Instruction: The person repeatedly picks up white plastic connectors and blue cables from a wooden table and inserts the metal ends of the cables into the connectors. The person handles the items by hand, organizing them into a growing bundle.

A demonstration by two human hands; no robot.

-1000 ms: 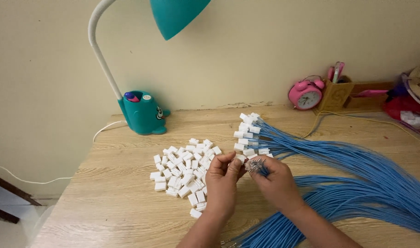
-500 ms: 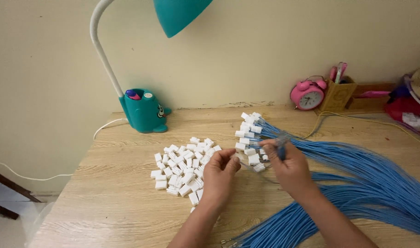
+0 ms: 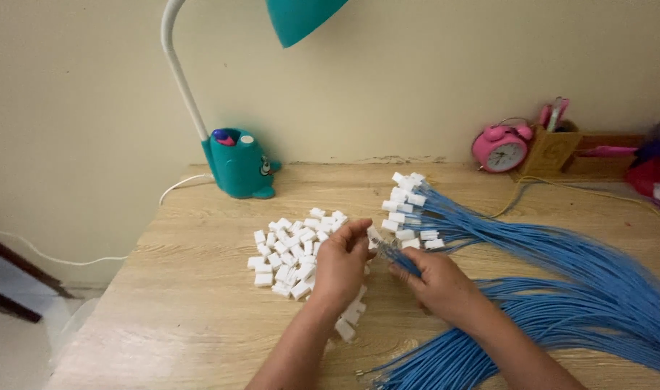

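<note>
While my left hand [image 3: 342, 266] pinches a white clip [image 3: 374, 234], my right hand [image 3: 438, 283] grips the blue cord [image 3: 396, 256], its tip aimed up-left at that clip.

The lamp [image 3: 232, 162] shade's top is cut off by the frame. Right of the lamp, the blue cables [image 3: 597, 289] run off the edge. The left hand [image 3: 341, 263] hides part of the white connector pile [image 3: 290, 249].

Blue wire [image 3: 396, 254] pinched at white connector [image 3: 374, 235], above heaped white connectors [image 3: 290, 249].
</note>
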